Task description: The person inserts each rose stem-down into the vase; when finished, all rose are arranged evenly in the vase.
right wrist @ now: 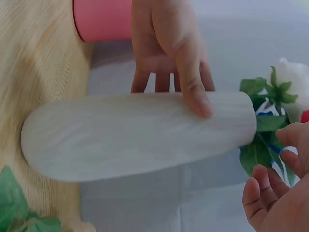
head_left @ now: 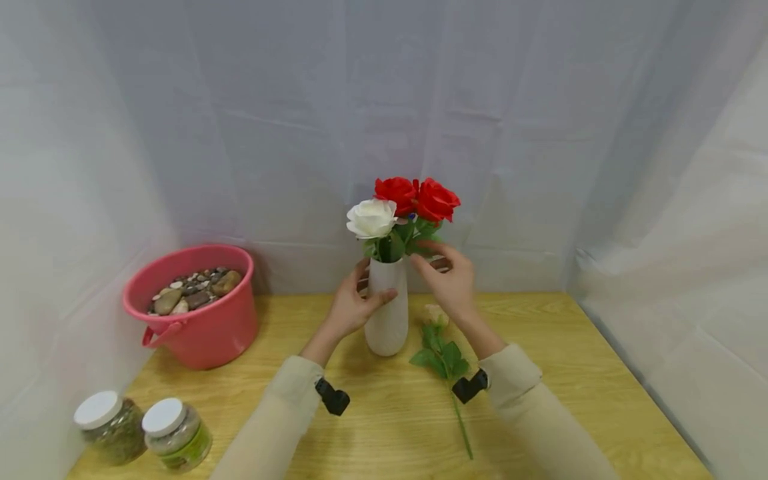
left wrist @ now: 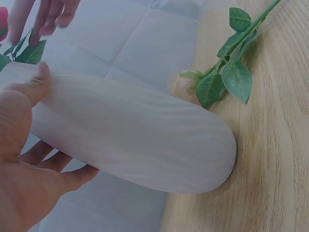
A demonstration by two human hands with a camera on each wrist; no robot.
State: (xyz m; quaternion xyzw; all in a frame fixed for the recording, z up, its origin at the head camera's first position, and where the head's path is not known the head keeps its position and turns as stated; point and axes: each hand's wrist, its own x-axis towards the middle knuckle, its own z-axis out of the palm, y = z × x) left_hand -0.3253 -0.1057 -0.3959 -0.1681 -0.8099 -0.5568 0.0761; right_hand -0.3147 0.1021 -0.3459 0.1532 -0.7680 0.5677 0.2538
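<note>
A white vase stands upright on the table, with two red roses and a white rose in it. My left hand grips the upper part of the vase, its thumb across the front, as the left wrist view also shows. Beside the vase mouth, my right hand has its fingers loosely bent at the green leaves. Whether those fingertips touch the leaves is hard to tell. A pale rose with a long leafy stem lies on the table, right of the vase.
At the left, a pink bucket holds stones. Two white-lidded jars stand in the near left corner. White sheeting hangs behind the wooden table and at both sides.
</note>
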